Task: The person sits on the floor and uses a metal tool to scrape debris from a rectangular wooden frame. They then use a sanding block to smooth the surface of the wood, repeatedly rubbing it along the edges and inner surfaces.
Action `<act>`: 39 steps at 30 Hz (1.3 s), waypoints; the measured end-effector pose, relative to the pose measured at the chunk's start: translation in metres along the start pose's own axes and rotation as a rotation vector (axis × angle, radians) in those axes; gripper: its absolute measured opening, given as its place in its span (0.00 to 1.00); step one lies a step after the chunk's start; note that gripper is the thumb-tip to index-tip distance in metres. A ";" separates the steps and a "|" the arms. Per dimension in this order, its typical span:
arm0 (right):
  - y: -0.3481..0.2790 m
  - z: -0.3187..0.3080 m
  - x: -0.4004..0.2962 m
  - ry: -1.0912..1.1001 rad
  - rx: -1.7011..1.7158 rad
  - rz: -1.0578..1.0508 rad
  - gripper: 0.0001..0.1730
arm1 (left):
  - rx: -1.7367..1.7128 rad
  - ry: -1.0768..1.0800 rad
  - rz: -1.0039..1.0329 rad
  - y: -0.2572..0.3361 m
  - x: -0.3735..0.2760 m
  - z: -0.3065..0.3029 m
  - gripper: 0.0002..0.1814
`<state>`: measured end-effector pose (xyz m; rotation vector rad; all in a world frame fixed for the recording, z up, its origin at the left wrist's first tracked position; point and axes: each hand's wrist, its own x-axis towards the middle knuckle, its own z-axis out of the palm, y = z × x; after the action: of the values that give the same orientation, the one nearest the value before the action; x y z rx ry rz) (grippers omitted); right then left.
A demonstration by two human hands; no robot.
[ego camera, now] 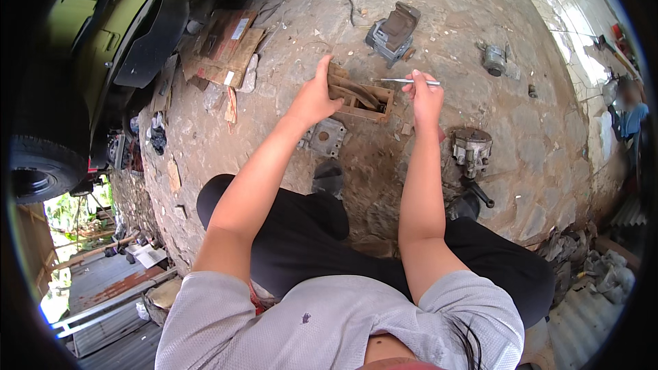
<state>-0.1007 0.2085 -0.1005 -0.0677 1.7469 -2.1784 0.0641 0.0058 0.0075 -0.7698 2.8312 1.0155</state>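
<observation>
My left hand grips the left end of a brown, dirt-covered rectangular housing. A curved brown strip rises from its open top, and the inside is mostly in shadow. Between the fingers of my right hand is a slim silver-handled tool, held nearly level. Its thin tip points left, close above the housing's far right side; whether it touches is hard to tell. Just nearer to me, a grey metal plate with a round hole lies on the ground.
A grey machine part with a raised brown cover stands beyond the housing. To the right are a small metal cylinder part, a round metal assembly and a black lever. Cardboard and a green vehicle are left. A person is far right.
</observation>
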 end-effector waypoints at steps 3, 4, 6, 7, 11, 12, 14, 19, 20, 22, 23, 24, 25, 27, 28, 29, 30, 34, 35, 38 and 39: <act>-0.027 0.007 -0.005 -0.038 -0.487 -0.085 0.18 | 0.026 -0.039 -0.083 0.009 -0.005 -0.009 0.59; -0.020 0.005 -0.003 -0.072 -0.563 -0.116 0.18 | 0.022 -0.030 -0.058 0.008 -0.003 -0.007 0.59; 0.010 0.001 0.000 -0.145 -0.715 -0.178 0.19 | 0.015 -0.010 -0.013 0.004 0.001 -0.003 0.59; 0.016 0.007 -0.005 -0.149 -0.689 -0.167 0.19 | 0.026 -0.010 -0.016 0.005 0.000 -0.003 0.59; 0.039 0.022 -0.021 -0.195 -0.674 -0.135 0.19 | 0.046 -0.031 -0.031 0.010 0.000 -0.006 0.58; 0.035 0.030 -0.028 -0.206 -0.680 -0.094 0.19 | 0.049 -0.039 -0.038 0.009 -0.001 -0.007 0.58; 0.036 0.035 -0.025 -0.213 -0.548 -0.088 0.18 | 0.031 -0.030 -0.024 0.009 -0.001 -0.007 0.58; -0.051 0.023 -0.019 -0.089 0.105 -0.096 0.18 | -0.025 -0.031 -0.012 0.004 -0.006 -0.007 0.58; -0.059 0.020 -0.013 -0.099 -0.028 -0.118 0.18 | -0.024 -0.037 -0.012 0.006 -0.007 -0.008 0.58; -0.069 0.019 -0.012 -0.104 -0.304 -0.125 0.18 | -0.020 -0.038 -0.006 0.003 -0.006 -0.010 0.58; -0.060 0.018 -0.010 -0.137 -0.404 -0.123 0.18 | -0.021 -0.035 -0.002 -0.003 -0.005 -0.006 0.58; -0.043 0.009 -0.004 -0.155 -0.506 -0.122 0.18 | -0.025 -0.041 0.015 -0.002 0.000 -0.002 0.58; -0.026 0.006 0.000 -0.184 -0.605 -0.119 0.19 | -0.018 -0.038 0.015 0.000 0.000 -0.003 0.58; 0.000 0.012 -0.010 -0.181 -0.723 -0.133 0.19 | -0.001 -0.028 0.000 0.004 -0.005 -0.007 0.58; 0.018 0.016 -0.015 -0.151 -0.685 -0.133 0.19 | -0.003 -0.024 0.005 0.004 -0.004 -0.007 0.58; 0.036 0.019 -0.019 -0.117 -0.649 -0.132 0.19 | -0.006 -0.023 0.012 0.003 -0.003 -0.007 0.58; 0.053 0.021 -0.022 -0.117 -0.633 -0.134 0.19 | -0.010 -0.025 0.021 0.004 -0.002 -0.005 0.59; 0.062 0.018 -0.018 -0.092 -0.205 -0.015 0.17 | -0.014 -0.039 -0.007 0.007 -0.001 -0.006 0.59; 0.051 0.017 -0.015 -0.081 -0.006 0.049 0.17 | -0.007 -0.024 0.002 0.006 -0.001 -0.005 0.59; -0.036 0.025 -0.018 -0.027 0.287 -0.032 0.15 | -0.001 -0.019 -0.006 -0.003 -0.002 -0.002 0.59; -0.054 0.023 -0.012 -0.046 0.113 -0.089 0.15 | 0.001 -0.022 -0.004 -0.003 0.000 -0.002 0.59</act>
<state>-0.0960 0.2004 -0.0417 -0.1688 1.6215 -2.3162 0.0657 0.0031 0.0073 -0.7589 2.8107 1.0162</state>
